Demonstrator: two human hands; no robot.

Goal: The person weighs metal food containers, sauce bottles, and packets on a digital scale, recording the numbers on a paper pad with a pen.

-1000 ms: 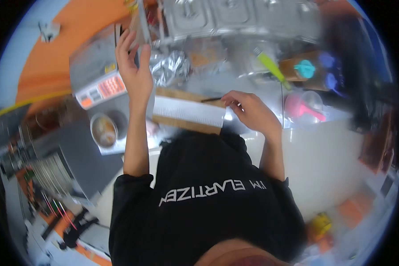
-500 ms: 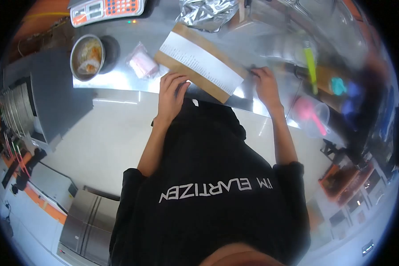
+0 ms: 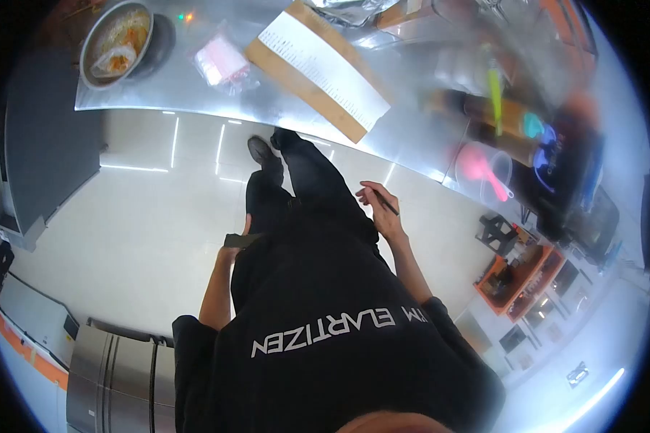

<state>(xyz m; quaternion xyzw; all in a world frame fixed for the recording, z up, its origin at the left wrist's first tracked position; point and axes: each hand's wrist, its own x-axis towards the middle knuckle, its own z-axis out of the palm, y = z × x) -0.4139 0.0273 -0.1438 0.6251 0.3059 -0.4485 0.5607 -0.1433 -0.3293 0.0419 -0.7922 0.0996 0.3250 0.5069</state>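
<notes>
My right hand (image 3: 384, 209) is closed on a thin black pen (image 3: 387, 203), in front of the steel counter's front edge, over the floor. Down by my left hip is my left hand (image 3: 240, 242), its fingers mostly hidden behind the dark clothing and a dark flap beside it. On the counter lies a brown board or folder (image 3: 347, 125) with a long white printed sheet (image 3: 323, 63) on top. A clear bag with something pink (image 3: 222, 60) lies to its left, and a metal bowl of food (image 3: 123, 47) is near the counter's left end.
Crumpled foil (image 3: 350, 10) is at the back of the counter (image 3: 173, 94). A clear tub with a pink scoop (image 3: 482, 169), a lime-green utensil (image 3: 495, 94) and containers with teal and purple parts are on the right. An orange-framed rack (image 3: 520, 281) is lower right; grey cabinets are lower left.
Both hands have moved back from the counter, the left down to my hip, the right out over the floor with the pen. The view has shifted, showing my legs and a shoe.
</notes>
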